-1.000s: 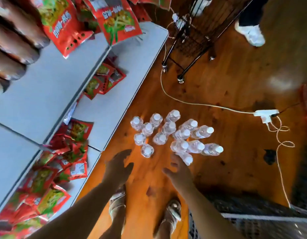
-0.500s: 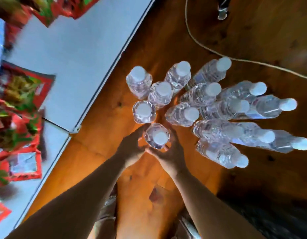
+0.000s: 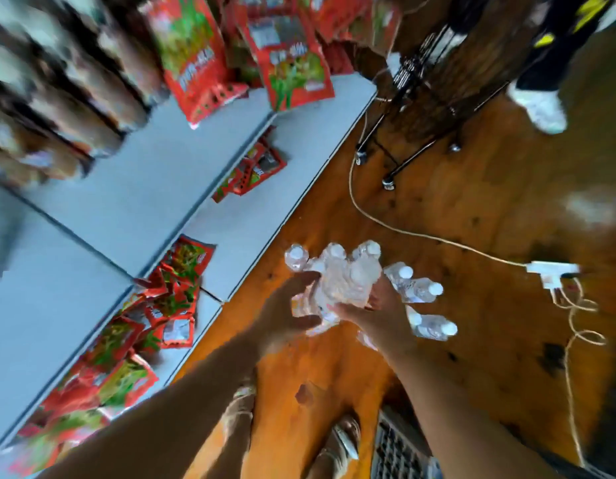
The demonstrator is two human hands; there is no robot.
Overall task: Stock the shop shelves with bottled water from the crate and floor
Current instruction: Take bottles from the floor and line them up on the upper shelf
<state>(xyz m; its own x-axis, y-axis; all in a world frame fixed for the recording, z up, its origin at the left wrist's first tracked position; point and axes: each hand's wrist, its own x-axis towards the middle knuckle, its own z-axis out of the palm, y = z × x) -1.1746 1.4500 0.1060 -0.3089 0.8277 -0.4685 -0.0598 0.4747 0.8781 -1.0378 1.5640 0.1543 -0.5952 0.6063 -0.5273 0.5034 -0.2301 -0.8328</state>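
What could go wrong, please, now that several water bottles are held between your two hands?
The loose bundle of clear plastic water bottles is squeezed between the left hand and right hand; one may slip from the grip. The pale cord trailing across the wooden floor could trip you.

A small shop was shown. White tiered shelves [image 3: 151, 181] were stocked with many identical red snack packets [image 3: 292, 67], some propped upright at the back and others laid in heaps on the lower tiers. A batch of water bottles [image 3: 419, 288] was gathered on the wooden floor [image 3: 472, 209] beside the shelves, and a black wire display rack [image 3: 424, 98] on castors was set nearby.
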